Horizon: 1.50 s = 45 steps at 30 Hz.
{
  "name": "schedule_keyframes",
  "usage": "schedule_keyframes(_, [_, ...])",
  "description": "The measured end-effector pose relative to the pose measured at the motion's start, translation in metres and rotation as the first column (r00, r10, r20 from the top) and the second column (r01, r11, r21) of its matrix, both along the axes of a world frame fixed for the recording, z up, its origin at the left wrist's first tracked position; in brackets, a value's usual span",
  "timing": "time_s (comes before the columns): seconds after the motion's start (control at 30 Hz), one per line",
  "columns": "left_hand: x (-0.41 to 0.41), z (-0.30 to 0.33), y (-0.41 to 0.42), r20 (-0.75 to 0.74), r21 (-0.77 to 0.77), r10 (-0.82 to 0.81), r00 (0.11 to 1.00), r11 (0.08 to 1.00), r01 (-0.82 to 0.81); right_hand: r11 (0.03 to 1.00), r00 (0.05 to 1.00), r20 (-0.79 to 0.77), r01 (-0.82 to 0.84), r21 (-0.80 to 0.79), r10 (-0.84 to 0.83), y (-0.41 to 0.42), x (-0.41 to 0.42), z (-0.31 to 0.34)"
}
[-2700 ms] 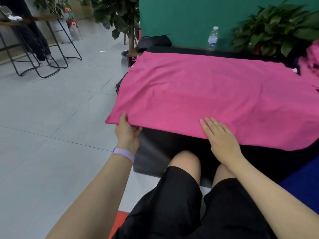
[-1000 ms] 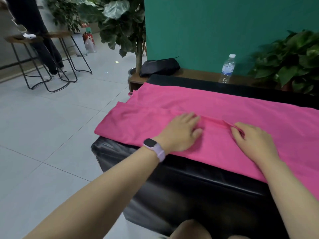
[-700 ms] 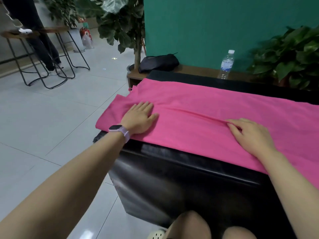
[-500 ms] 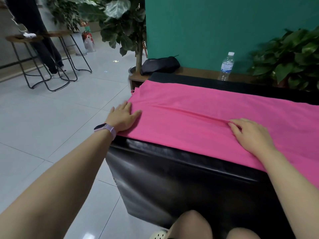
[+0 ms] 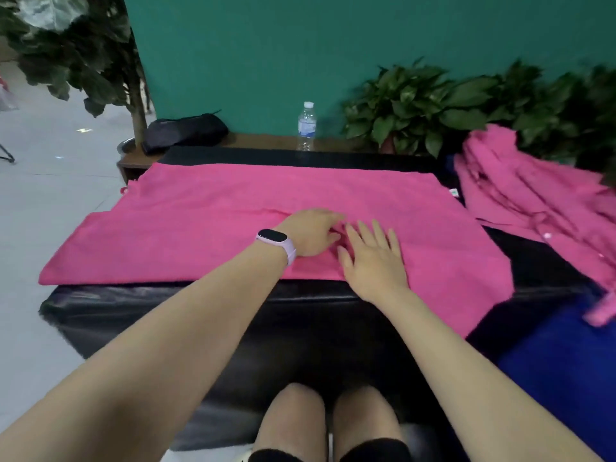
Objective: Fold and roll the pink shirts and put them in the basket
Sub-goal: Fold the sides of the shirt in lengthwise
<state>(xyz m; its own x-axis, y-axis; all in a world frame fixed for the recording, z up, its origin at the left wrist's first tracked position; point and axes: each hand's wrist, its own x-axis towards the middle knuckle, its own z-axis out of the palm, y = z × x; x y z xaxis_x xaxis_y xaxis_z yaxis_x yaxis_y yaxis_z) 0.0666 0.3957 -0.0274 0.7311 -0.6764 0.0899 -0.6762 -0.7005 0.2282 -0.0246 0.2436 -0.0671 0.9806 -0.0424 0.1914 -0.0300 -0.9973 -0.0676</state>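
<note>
Two flat hands, left hand (image 5: pixel 311 232) and right hand (image 5: pixel 373 261), atop spread pink shirt (image 5: pixel 200 225).

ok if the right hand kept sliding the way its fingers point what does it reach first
The right hand lies flat on the shirt, fingers pointing away toward the wall. Going straight on it would cross more shirt, then its far edge and the black bench. The bottle stands further back, slightly left; depth is unclear.

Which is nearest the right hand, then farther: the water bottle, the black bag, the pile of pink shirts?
From the right hand:
1. Water bottle, straight behind, by the wall.
2. Pile of pink shirts, off to the right.
3. Black bag, back left.
</note>
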Motion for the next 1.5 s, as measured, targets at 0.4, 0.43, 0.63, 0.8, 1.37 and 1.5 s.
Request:
schedule_keyframes(0.4, [-0.012, -0.036, -0.017, -0.089, -0.284, -0.073, 0.993, 0.958, 0.044, 0.968, 0.986, 0.166, 0.021, -0.249, 0.021, -0.059, -0.109, -0.047])
schedule_keyframes(0.43, [-0.014, -0.036, -0.015, -0.114, -0.332, -0.074, 0.991, 0.943, 0.032, 0.967, 0.980, 0.199, 0.027, -0.254, 0.025, -0.061, -0.114, -0.048])
schedule_keyframes(0.63, [-0.015, -0.038, -0.010, 0.082, -0.390, -0.006, 0.997, 0.920, 0.038, 0.991, 0.850, 0.518, 0.027, 0.129, -0.090, -0.089, -0.130, -0.022])
schedule_keyframes(0.8, [-0.007, -0.030, -0.014, 0.064, -0.290, 0.042, 0.997, 0.957, -0.021, 0.862, 0.795, 0.480, 0.104, 0.495, -0.371, -0.124, -0.106, 0.041])
schedule_keyframes(1.37, [0.089, -0.019, -0.025, 0.082, -0.367, 0.346, 0.934, 0.882, -0.295, 0.664, 0.784, 0.271, 0.227, 0.712, -0.558, -0.249, 0.108, 0.070])
schedule_keyframes(1.5, [0.102, -0.045, -0.026, 0.079, -0.296, 0.352, 0.933, 0.902, -0.315, 0.691, 0.816, 0.192, 0.307, 0.654, -0.545, -0.261, 0.143, 0.034])
